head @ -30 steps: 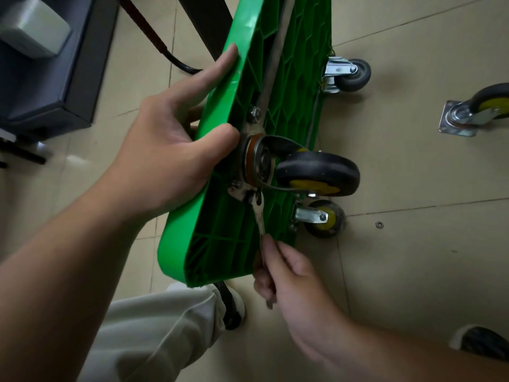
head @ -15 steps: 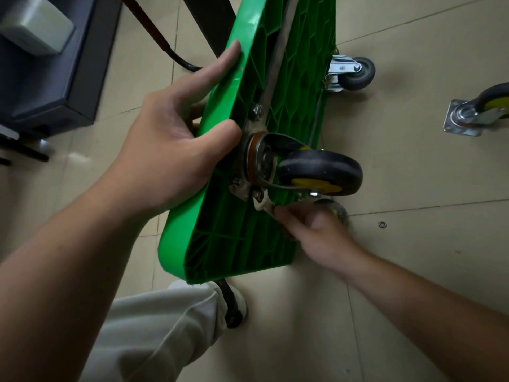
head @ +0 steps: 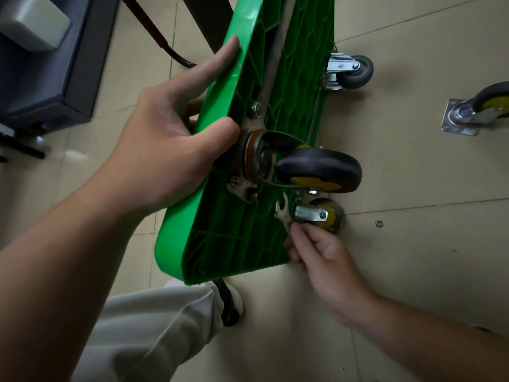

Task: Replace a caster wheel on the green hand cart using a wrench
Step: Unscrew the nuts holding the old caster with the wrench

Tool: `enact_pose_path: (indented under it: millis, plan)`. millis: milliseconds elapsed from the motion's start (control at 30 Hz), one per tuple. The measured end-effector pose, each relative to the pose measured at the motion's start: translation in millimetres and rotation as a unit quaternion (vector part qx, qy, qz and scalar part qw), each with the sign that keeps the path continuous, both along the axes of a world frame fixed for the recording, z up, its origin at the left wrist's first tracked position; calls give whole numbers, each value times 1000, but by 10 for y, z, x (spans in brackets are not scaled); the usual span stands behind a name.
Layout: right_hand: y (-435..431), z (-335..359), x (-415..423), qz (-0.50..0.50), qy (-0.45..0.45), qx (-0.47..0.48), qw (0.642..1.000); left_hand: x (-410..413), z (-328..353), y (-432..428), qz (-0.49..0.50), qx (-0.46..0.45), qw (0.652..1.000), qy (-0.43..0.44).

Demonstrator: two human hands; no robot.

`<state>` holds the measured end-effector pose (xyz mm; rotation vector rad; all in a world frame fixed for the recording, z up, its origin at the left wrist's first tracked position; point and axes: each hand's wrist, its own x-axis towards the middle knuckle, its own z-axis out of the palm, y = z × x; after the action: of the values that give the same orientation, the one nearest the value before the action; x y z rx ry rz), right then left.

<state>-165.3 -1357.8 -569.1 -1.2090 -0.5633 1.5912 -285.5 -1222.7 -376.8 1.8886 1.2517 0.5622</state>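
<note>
— Left grip [head: 165,150] clenched the rim of the tipped green plastic hand cart [head: 225,238]; my right grip [head: 322,255] pinched the small silver open-ended wrench [head: 283,213], its head just off the mounting-plate bolts [head: 249,193].
— And the black-and-yellow caster wheel [head: 319,169]?
— Mounted on the underside. Seated shallow, I judged, the wrench could slip and round one.

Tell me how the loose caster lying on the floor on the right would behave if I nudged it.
The loose caster probably feels heavy for its size, given the metal plate and fork. Lying on its side on the floor, it would likely scrape or pivot rather than roll. Its swivel may flop when lifted.
</note>
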Motion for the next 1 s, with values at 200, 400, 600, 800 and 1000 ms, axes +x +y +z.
enact_pose_path:
  millis: [200, 400, 600, 800, 1000]
  plan:
    - [-16, 270, -367, 24, 117, -73, 990, 22, 20, -16, -7, -3, 1000, 2]
    - [13, 282, -408, 34, 113, -60, 991, 22, 18, -14, 2, -1, 1000, 0]
    - [281, 154, -149, 39, 31, 16, 999, 5, 16, -10, 8, -8, 1000, -3]
    - [636, 76, 312, 18, -202, 109, 973, -9, -3, 2, 5, -10, 1000, -7]
    - [490, -74, 263, 26, -189, 127, 973, -3, -22, 5, 2, 1, 1000, -6]
